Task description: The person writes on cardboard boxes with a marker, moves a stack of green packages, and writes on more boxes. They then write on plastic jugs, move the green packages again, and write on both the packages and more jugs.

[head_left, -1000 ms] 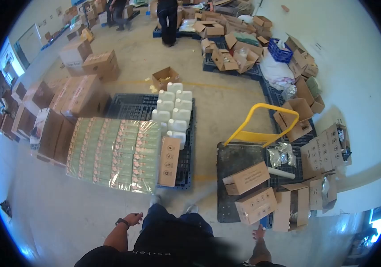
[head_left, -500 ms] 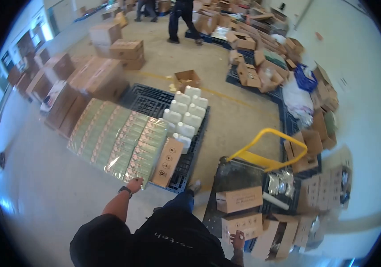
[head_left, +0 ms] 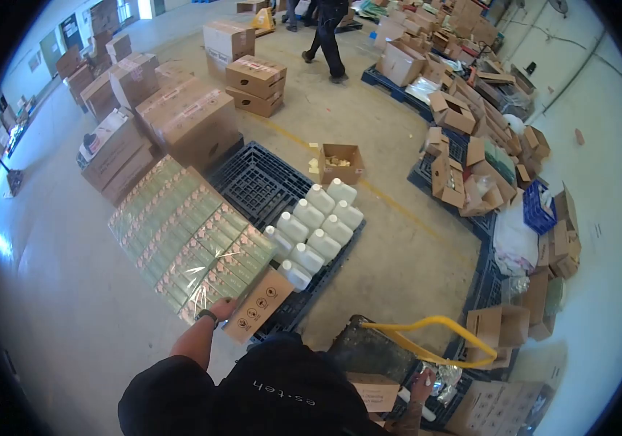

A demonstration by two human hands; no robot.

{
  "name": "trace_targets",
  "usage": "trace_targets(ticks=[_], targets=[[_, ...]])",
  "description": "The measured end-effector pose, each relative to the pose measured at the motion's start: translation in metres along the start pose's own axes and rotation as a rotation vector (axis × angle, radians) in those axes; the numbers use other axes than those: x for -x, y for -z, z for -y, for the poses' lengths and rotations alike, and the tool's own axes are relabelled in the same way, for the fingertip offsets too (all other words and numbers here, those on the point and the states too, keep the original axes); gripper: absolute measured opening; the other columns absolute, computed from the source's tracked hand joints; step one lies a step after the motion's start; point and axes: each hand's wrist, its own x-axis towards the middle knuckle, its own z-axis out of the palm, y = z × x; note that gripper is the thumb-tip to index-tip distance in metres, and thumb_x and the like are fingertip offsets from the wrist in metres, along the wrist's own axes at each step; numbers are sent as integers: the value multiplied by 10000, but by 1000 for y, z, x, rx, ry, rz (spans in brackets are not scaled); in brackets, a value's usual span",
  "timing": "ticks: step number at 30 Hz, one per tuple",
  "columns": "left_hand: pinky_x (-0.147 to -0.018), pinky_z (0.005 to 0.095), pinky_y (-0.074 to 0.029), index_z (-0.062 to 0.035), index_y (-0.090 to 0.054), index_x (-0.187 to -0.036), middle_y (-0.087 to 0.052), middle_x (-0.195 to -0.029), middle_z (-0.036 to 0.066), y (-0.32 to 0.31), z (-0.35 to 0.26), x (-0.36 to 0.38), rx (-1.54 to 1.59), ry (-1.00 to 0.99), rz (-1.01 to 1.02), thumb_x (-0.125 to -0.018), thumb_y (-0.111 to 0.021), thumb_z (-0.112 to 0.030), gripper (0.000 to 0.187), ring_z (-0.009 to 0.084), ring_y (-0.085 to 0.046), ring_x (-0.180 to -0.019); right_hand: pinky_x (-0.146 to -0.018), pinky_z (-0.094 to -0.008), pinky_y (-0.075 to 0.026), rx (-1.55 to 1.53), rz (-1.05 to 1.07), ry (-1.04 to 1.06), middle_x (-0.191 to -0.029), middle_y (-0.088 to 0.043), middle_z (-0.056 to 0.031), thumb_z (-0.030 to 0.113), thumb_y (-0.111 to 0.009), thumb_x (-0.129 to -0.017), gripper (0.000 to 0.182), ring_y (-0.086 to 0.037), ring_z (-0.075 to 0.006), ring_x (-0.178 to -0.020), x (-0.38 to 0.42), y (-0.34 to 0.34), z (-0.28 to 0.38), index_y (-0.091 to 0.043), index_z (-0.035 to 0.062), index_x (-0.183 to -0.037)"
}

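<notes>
While left hand (head_left: 224,308) rests on shrink-wrapped green cartons (head_left: 187,243) w/ brown box (head_left: 258,314) just beside, grip unclear, right hand (head_left: 423,381) hangs open nr yellow cart handle (head_left: 427,340).

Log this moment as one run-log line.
left hand: at shrink-wrapped stack of green cartons beside flat brown cardboard box | right hand: low, near yellow-handled cart | white plastic jugs: on dark pallet
</notes>
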Motion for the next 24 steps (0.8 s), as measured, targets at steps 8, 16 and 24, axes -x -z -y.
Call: trace_targets(ticks=[8,16,24], targets=[[-831,355,-532,1,-627,-1240,-713,-1036,139,-14,-82,-15,517,-35,-195,-998,-459,-513,593,201,-686,-911,-602,-299,-541,97,8,183,-778,-678,-118,256,-535,-1014,298,-692,-190,-694,-166,-72,106,-587,-24,-1101],[-704,406,-542,5,-647,-1157,-715,-939,124,-88,-10,27,485,401,-393,-989,-443,-506,575,219,-684,-792,-528,-279,-487,106,363,102,-817,-655,-85,212,-576,-927,241,-658,-169,-645,-340,-116,195,-550,29,-1081],[-672,385,-522,-26,-659,-1074,-700,-948,135,-171,-139,15,580,688,-463,-984,-410,-419,474,238,-658,-787,-619,-312,-564,81,427,444,-823,-662,-105,66,-630,-913,205,-671,-172,-684,-575,-224,198,-497,21,-1062]])
